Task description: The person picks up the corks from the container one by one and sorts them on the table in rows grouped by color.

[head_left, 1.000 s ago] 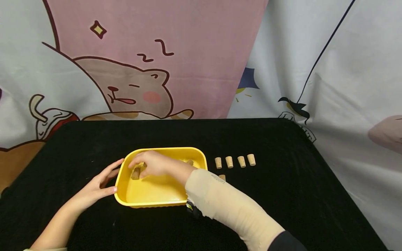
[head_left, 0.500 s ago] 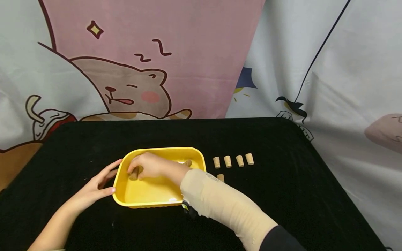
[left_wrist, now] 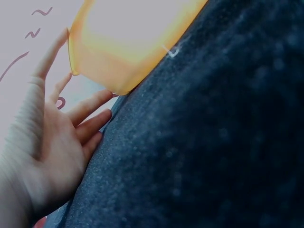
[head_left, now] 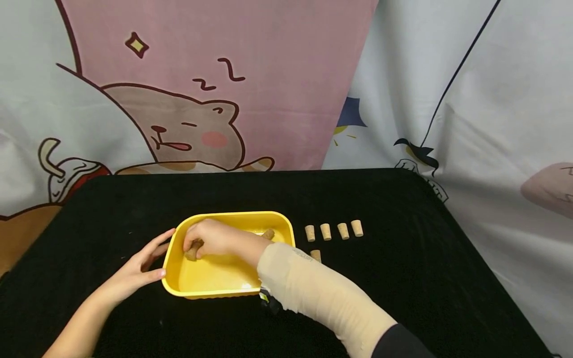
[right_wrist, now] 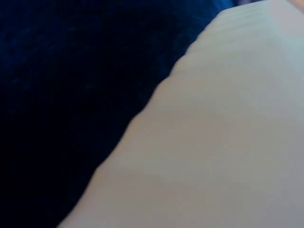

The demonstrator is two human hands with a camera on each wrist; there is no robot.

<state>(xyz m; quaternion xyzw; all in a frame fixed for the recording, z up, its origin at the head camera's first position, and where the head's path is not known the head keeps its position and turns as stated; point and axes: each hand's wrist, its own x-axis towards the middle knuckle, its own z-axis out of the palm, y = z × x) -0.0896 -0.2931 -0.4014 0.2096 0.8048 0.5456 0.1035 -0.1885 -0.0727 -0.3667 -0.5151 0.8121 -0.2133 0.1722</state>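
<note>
Inside a yellow plastic tray (head_left: 209, 278), my right hand (head_left: 212, 237) reaches down at the left end. Its fingers and thumb grip a cork stopper (head_left: 193, 251), partly covered by the hand. A further cork (head_left: 268, 234) lies at the tray's right end, beyond the forearm. My left hand (head_left: 131, 275) touches the tray's left end with fingertips and thumb, its fingers spread and nearly straight. In the left wrist view the left hand (left_wrist: 61, 128) rests against the tray's corner (left_wrist: 124, 88). The right wrist view holds only sleeve and dark cloth.
Right of the tray, several tapered corks (head_left: 326, 232) stand in a row on the black tablecloth (head_left: 403, 278). One more cork (head_left: 316, 255) stands in front of them, beside the sleeve (head_left: 322, 293). A printed curtain (head_left: 286, 99) hangs behind the table.
My right hand's fingers have closed in around the cork in the tray and tilted it slightly. The left hand keeps its place at the tray's end; the row of corks is unchanged.
</note>
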